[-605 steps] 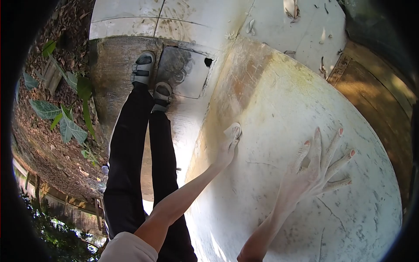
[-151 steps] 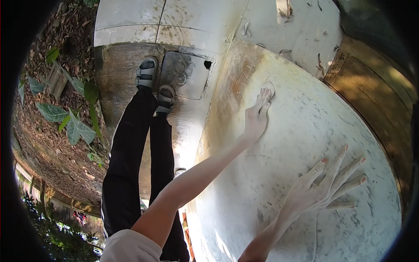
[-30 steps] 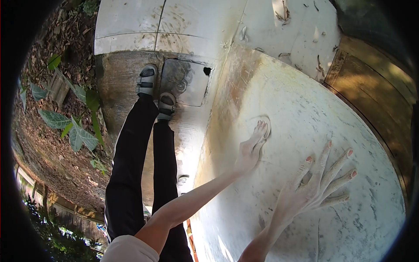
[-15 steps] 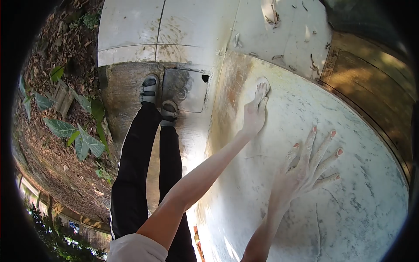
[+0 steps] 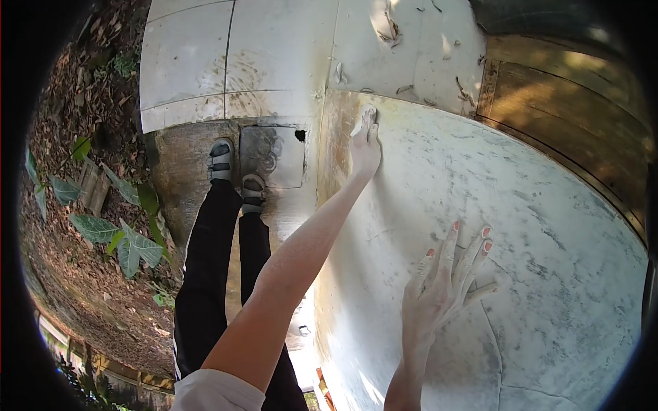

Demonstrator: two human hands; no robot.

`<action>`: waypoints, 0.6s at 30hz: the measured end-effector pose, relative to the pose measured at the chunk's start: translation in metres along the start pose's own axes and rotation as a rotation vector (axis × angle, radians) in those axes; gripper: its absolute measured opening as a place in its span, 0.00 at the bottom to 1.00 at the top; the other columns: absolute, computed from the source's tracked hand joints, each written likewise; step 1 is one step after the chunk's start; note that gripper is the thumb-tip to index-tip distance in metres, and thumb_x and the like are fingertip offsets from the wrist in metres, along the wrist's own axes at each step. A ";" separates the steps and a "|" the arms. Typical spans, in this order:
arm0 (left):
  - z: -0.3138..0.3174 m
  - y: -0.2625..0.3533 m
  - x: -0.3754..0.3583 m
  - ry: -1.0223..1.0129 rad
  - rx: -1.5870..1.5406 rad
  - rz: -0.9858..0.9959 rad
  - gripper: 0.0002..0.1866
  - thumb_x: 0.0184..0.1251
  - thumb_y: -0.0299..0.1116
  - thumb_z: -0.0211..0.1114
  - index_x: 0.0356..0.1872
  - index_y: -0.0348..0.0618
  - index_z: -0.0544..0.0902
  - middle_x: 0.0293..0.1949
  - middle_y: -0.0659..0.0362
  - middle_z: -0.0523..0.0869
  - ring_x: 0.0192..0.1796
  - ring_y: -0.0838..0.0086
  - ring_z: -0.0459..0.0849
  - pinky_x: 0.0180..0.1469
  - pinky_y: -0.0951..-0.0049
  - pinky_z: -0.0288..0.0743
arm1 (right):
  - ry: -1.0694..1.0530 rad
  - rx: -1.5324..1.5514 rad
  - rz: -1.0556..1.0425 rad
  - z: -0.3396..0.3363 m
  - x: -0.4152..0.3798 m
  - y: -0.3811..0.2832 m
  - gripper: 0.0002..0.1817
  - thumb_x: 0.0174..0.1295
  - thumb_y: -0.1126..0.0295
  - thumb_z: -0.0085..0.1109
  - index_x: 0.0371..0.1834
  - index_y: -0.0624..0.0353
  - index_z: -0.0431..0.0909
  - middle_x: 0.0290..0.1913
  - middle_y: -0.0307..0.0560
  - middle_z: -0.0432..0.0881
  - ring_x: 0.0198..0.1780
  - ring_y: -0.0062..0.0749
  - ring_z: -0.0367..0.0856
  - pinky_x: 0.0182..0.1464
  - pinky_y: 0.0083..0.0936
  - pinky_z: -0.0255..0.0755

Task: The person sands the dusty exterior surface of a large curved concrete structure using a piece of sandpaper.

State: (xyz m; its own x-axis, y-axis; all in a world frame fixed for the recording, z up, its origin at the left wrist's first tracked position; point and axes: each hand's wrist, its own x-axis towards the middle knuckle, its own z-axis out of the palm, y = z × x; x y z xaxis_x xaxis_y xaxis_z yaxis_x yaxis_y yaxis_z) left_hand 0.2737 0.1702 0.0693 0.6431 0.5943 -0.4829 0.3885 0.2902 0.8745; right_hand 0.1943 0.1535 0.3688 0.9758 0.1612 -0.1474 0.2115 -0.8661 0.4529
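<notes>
My left hand (image 5: 365, 145) rests near the upper left corner of a large pale surface (image 5: 548, 294) with grey streaks. Its fingers press together on a small whitish pad (image 5: 371, 110), mostly hidden beneath them. Lower and to the right, my right hand (image 5: 439, 291) lies palm down on the same surface, fingers spread, holding nothing. Pale dust coats both hands and forearms. A brownish stained strip (image 5: 334, 151) runs along the surface's left edge, and a thin crack (image 5: 495, 335) lies right of my right hand.
My sandalled feet (image 5: 221, 159) stand on worn flooring beside a square cover (image 5: 274, 164) with a dark hole. Pale panels (image 5: 274, 41) with dry leaves lie beyond. Brown boards (image 5: 562, 109) are upper right. Leafy ground with green plants (image 5: 92, 228) is at left.
My left hand and the pad have moved closer to the surface's top left corner. My right hand stays in about the same place, some fingers closer together. The camera view has shifted slightly.
</notes>
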 end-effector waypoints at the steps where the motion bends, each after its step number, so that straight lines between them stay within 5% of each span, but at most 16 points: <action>1: -0.003 0.007 -0.006 -0.003 0.003 0.003 0.19 0.75 0.36 0.53 0.57 0.31 0.77 0.37 0.36 0.82 0.36 0.50 0.80 0.45 0.61 0.71 | -0.015 0.017 0.002 -0.005 -0.006 -0.002 0.27 0.68 0.68 0.53 0.72 0.47 0.67 0.78 0.50 0.55 0.79 0.43 0.50 0.74 0.61 0.25; 4: -0.017 0.058 -0.041 -0.188 -0.002 -0.096 0.22 0.75 0.36 0.53 0.64 0.35 0.72 0.47 0.37 0.83 0.48 0.55 0.85 0.53 0.65 0.73 | -0.008 0.058 0.011 -0.023 -0.014 -0.002 0.28 0.67 0.69 0.53 0.72 0.48 0.67 0.78 0.51 0.55 0.79 0.44 0.50 0.74 0.61 0.25; 6: -0.012 0.090 -0.084 -0.039 -0.083 0.274 0.22 0.76 0.36 0.52 0.65 0.36 0.72 0.46 0.38 0.84 0.48 0.56 0.85 0.53 0.65 0.73 | -0.011 0.084 0.025 -0.035 -0.020 0.002 0.28 0.67 0.70 0.53 0.72 0.49 0.67 0.78 0.51 0.55 0.79 0.44 0.50 0.74 0.62 0.25; 10: -0.013 0.121 -0.097 -0.006 -0.129 0.336 0.19 0.76 0.36 0.52 0.58 0.33 0.78 0.37 0.41 0.85 0.39 0.55 0.83 0.47 0.61 0.72 | -0.021 0.130 0.056 -0.050 -0.028 0.010 0.28 0.66 0.71 0.53 0.72 0.49 0.67 0.78 0.50 0.56 0.79 0.45 0.50 0.74 0.64 0.26; 12: -0.019 0.120 -0.059 -0.193 -0.023 -0.083 0.18 0.76 0.37 0.51 0.50 0.30 0.82 0.29 0.45 0.83 0.32 0.56 0.80 0.44 0.59 0.71 | -0.024 0.158 0.066 -0.052 -0.030 0.012 0.29 0.66 0.72 0.53 0.72 0.49 0.67 0.78 0.50 0.56 0.79 0.45 0.49 0.74 0.65 0.26; 14: -0.008 0.090 -0.011 -0.113 0.049 -0.100 0.19 0.75 0.37 0.54 0.48 0.27 0.81 0.30 0.37 0.84 0.35 0.47 0.82 0.42 0.56 0.70 | -0.021 0.165 0.075 -0.052 -0.031 0.017 0.29 0.66 0.72 0.53 0.72 0.49 0.66 0.78 0.50 0.56 0.79 0.45 0.49 0.73 0.65 0.26; 18: -0.002 0.087 -0.004 -0.098 0.018 -0.174 0.19 0.76 0.36 0.52 0.54 0.29 0.79 0.41 0.34 0.83 0.47 0.47 0.83 0.51 0.59 0.72 | -0.064 0.213 0.069 -0.050 -0.034 0.024 0.27 0.68 0.68 0.51 0.72 0.50 0.67 0.78 0.51 0.56 0.80 0.43 0.49 0.72 0.67 0.24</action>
State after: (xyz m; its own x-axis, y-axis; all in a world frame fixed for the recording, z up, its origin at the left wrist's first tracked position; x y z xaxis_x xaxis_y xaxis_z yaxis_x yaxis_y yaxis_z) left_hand 0.3041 0.1945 0.1474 0.6263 0.4601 -0.6293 0.5102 0.3685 0.7771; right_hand 0.1695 0.1507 0.4288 0.9807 0.0738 -0.1809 0.1215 -0.9555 0.2689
